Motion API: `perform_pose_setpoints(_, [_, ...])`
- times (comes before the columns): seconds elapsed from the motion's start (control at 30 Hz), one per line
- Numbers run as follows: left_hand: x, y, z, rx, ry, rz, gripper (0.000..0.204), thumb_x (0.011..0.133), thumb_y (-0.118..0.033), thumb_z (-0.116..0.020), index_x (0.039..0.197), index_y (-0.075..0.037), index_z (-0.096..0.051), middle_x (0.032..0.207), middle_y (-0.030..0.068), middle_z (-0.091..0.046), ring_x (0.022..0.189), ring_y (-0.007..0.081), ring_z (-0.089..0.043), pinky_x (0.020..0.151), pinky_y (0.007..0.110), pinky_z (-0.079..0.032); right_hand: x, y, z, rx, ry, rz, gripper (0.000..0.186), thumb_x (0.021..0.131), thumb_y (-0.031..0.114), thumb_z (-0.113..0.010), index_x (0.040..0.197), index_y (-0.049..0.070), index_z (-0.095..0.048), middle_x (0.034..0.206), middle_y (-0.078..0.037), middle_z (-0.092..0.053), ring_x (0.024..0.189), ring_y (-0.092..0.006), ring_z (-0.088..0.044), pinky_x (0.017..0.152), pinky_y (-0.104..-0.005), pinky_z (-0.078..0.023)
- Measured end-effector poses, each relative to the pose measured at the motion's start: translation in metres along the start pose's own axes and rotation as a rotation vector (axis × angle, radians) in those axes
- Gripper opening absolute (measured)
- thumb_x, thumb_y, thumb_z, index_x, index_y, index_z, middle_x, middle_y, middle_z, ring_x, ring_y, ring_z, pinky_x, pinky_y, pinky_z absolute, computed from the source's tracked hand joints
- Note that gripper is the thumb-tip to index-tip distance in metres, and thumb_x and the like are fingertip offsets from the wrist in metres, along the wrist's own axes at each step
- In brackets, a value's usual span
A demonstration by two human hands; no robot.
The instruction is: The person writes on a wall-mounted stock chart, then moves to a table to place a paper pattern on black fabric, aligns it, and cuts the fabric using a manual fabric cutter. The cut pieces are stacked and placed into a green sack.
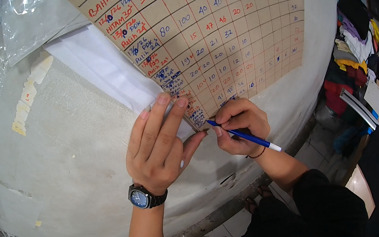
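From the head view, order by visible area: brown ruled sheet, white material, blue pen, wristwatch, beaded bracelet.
Largest to smallest:
1. Brown ruled sheet
2. White material, partly covered
3. Blue pen and wristwatch: unsure; the pen is longer, the watch wider
4. Beaded bracelet

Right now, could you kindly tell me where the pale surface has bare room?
The pale surface is bare between the left hand and torn yellow strip, and between the watch and right forearm. The ruled card's lower corner is crowded by both hands.
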State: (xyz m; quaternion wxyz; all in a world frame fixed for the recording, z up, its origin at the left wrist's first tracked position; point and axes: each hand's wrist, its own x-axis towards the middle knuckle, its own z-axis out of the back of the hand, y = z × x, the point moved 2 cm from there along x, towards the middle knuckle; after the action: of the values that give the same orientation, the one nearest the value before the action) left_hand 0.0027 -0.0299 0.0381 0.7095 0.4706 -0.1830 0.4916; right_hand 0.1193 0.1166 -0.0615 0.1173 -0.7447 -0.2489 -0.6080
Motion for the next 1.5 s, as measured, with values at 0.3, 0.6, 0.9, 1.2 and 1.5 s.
perform_pose_setpoints(0.3, [0.0004, -0.0017, 0.0014, 0.008, 0.001, 0.003, 0.057, 0.071, -0.030, -0.098, 0.063, -0.012, -0.045, 0.136, 0.0111, -0.073, 0.138, 0.0371, -0.060, 0.109, 0.053, -0.053, 0.0012, -0.0014, -0.0005, -0.012, -0.012, 0.018, 0.024, 0.079, -0.001, -0.083, 0.089, 0.004, -0.062, 0.095, -0.013, -0.071, 0.076, -0.0231, -0.074, 0.066, -0.0316, -0.060])
perform_pose_setpoints(0.6, [0.0013, -0.0017, 0.0032, -0.003, 0.000, -0.007, 0.057, 0.071, -0.029, -0.099, 0.063, -0.011, -0.044, 0.135, 0.0125, -0.073, 0.137, 0.0384, -0.061, 0.107, 0.054, -0.054, -0.0026, -0.0036, -0.0024, 0.032, -0.028, 0.010, 0.026, 0.078, -0.002, -0.082, 0.087, 0.005, -0.060, 0.095, -0.013, -0.071, 0.076, -0.0227, -0.073, 0.067, -0.0316, -0.059])
perform_pose_setpoints(0.9, [0.0008, -0.0016, 0.0034, 0.010, -0.010, -0.020, 0.057, 0.073, -0.030, -0.098, 0.063, -0.012, -0.045, 0.138, 0.0119, -0.071, 0.138, 0.0381, -0.060, 0.107, 0.054, -0.053, -0.0026, -0.0024, -0.0035, 0.036, -0.070, 0.011, 0.026, 0.079, -0.003, -0.081, 0.086, 0.004, -0.058, 0.096, -0.013, -0.069, 0.073, -0.0219, -0.071, 0.064, -0.0322, -0.057])
perform_pose_setpoints(1.2, [0.0042, -0.0061, 0.0089, 0.049, 0.020, 0.032, 0.043, 0.083, -0.030, -0.090, 0.066, -0.012, -0.055, 0.134, 0.0053, -0.074, 0.137, 0.0275, -0.063, 0.114, 0.041, -0.048, -0.0039, -0.0026, -0.0036, 0.052, -0.097, -0.004, 0.026, 0.079, -0.003, -0.081, 0.085, 0.004, -0.057, 0.095, -0.014, -0.068, 0.073, -0.0222, -0.071, 0.064, -0.0314, -0.057])
perform_pose_setpoints(1.5, [0.0042, -0.0065, 0.0100, 0.046, 0.018, 0.029, 0.043, 0.083, -0.031, -0.090, 0.067, -0.013, -0.055, 0.136, 0.0049, -0.073, 0.138, 0.0275, -0.062, 0.115, 0.041, -0.048, -0.0012, 0.0003, -0.0014, 0.045, -0.088, -0.006, 0.025, 0.079, -0.002, -0.081, 0.087, 0.004, -0.058, 0.096, -0.013, -0.068, 0.076, -0.0213, -0.071, 0.066, -0.0309, -0.058])
